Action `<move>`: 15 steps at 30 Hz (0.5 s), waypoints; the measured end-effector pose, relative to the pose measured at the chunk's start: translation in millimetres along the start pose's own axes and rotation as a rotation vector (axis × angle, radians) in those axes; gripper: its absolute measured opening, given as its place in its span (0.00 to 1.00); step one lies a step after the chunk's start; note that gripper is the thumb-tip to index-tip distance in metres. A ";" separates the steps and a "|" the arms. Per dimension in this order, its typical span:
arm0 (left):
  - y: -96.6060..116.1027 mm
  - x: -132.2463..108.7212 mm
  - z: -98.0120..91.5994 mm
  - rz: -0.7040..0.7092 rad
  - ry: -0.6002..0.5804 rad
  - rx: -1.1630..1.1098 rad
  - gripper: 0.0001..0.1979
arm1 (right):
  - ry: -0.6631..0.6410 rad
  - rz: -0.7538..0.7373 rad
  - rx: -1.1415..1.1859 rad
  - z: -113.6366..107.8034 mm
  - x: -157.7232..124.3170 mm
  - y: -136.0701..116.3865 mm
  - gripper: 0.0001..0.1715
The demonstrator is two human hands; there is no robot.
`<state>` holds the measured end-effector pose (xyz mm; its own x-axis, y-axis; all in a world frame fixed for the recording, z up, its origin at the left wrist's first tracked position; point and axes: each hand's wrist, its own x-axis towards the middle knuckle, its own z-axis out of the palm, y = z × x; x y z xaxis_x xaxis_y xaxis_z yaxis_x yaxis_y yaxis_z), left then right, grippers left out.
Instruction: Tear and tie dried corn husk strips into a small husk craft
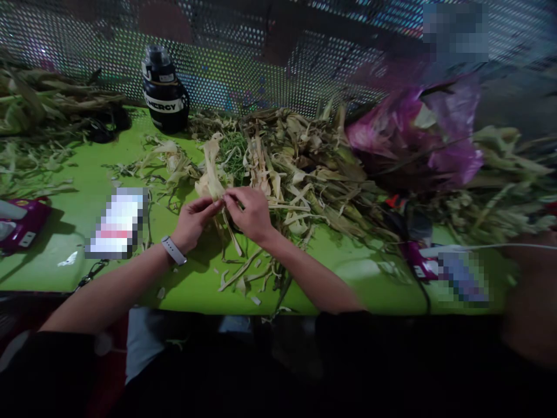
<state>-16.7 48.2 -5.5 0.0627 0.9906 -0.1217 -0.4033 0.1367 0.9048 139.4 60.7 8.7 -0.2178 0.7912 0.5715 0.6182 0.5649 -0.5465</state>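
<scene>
Pale dried corn husk (pixel 212 168) stands up from between my hands, its upper end folded over. My left hand (pixel 196 217), with a light watch band at the wrist, pinches the lower part of the husk between thumb and fingers. From the right, my right hand (pixel 250 210) closes its fingertips on the same spot, nearly touching the left thumb. Thin strips hang below the fingers toward the table. Just behind lies a tuft of green strands (pixel 234 155), and a loose pale husk bunch (pixel 169 159) rests to the left.
A heap of dry husks (pixel 313 157) spreads along the back of the green table (pixel 183 293). A black bottle (pixel 165 96) stands by the perforated screen (pixel 243 64). A phone (pixel 118 223) lies left, and a pink plastic bag (pixel 400 128) sits right. Someone's arm (pixel 533 290) shows at far right.
</scene>
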 end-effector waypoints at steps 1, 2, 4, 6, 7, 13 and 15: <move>0.7 -0.2 0.3 -0.008 -0.008 0.003 0.13 | 0.008 0.097 0.165 -2.9 2.8 -0.9 0.12; 1.2 -0.3 0.5 -0.006 -0.016 0.000 0.13 | 0.010 0.197 0.348 -5.5 5.5 -2.1 0.13; 1.0 -0.1 0.2 0.014 -0.032 -0.018 0.13 | -0.026 0.366 0.697 -8.2 9.3 -4.4 0.18; -0.1 0.3 -0.5 0.012 -0.034 -0.024 0.14 | -0.099 0.471 0.913 -6.4 10.1 -5.7 0.22; -0.8 0.6 -0.8 0.006 -0.023 -0.018 0.14 | -0.137 0.506 0.963 -3.8 9.4 -5.5 0.22; -1.9 0.7 -0.9 0.028 0.045 0.044 0.15 | -0.094 0.618 0.913 16.0 1.1 2.7 0.21; -0.7 -0.1 -0.3 0.009 0.035 0.060 0.15 | -0.047 0.592 0.865 18.1 0.3 4.8 0.19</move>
<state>-16.7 47.9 -6.3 0.0271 0.9916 -0.1262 -0.3483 0.1277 0.9287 128.6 67.8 -4.9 -0.0977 0.9937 0.0556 -0.1111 0.0446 -0.9928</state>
